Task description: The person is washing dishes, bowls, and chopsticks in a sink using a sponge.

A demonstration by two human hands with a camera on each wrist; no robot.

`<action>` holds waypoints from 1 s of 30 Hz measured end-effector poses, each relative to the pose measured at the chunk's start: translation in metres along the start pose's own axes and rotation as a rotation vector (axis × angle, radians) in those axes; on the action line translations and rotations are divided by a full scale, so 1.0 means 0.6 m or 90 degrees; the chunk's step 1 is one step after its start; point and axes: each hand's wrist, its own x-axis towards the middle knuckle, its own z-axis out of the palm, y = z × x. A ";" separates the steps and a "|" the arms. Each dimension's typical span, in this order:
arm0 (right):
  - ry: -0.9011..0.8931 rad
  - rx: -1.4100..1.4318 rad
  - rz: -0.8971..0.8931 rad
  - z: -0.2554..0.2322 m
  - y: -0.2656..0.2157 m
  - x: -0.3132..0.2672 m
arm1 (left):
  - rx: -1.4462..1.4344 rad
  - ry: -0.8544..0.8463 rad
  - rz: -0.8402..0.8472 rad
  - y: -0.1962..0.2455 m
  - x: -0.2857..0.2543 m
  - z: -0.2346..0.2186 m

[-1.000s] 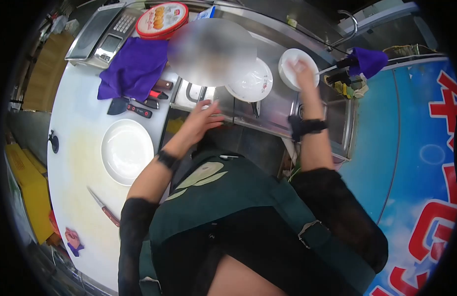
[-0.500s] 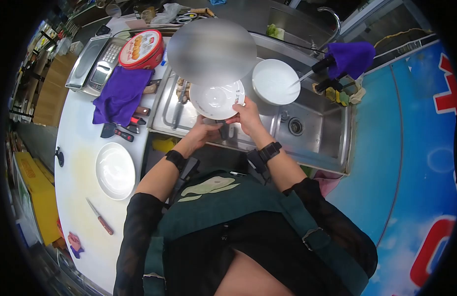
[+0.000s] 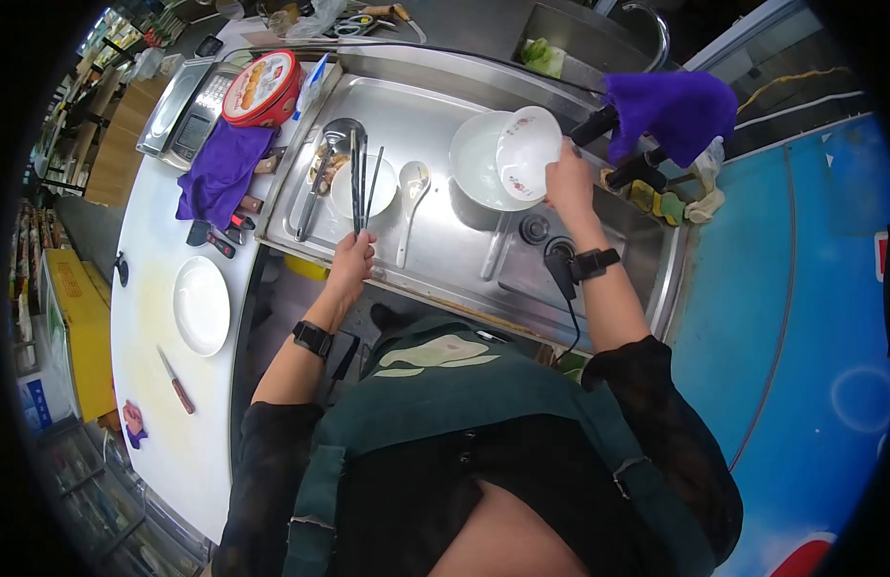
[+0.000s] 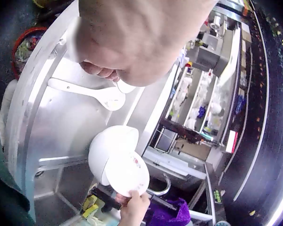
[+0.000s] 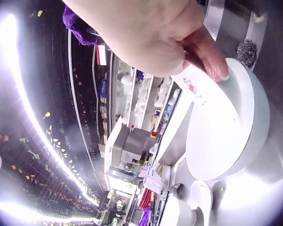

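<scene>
One steel sink counter (image 3: 435,240), kitchen

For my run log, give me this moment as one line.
right hand: holds small white floral bowl over large white bowl | left hand: grips dark chopsticks | place: steel sink counter

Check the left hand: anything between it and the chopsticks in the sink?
Nothing visible. The left hand is already on the near ends of the chopsticks, which lie across the small bowl in the sink.
</scene>
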 end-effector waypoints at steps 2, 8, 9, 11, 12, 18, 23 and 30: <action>-0.003 -0.066 -0.009 0.018 -0.003 0.003 | 0.098 -0.005 0.060 0.002 -0.013 0.013; -0.142 0.128 0.155 0.040 0.007 -0.004 | 0.066 -0.240 -0.004 0.060 -0.043 0.108; -0.152 0.338 0.228 0.052 0.020 -0.010 | 0.061 -0.250 -0.013 0.071 -0.045 0.131; -0.160 0.548 0.308 0.061 0.040 -0.017 | 0.082 -0.286 -0.013 0.083 -0.032 0.161; -0.151 0.545 0.310 0.050 0.039 -0.024 | 0.099 -0.312 -0.016 0.087 -0.025 0.174; -0.109 0.718 0.227 0.027 0.023 -0.046 | 0.092 -0.389 -0.080 0.087 0.013 0.268; -0.168 1.040 0.263 0.047 0.028 0.000 | 0.093 -0.461 -0.085 0.068 0.068 0.351; -0.038 0.884 0.293 0.051 0.017 0.002 | 0.203 -0.448 -0.010 0.071 0.127 0.395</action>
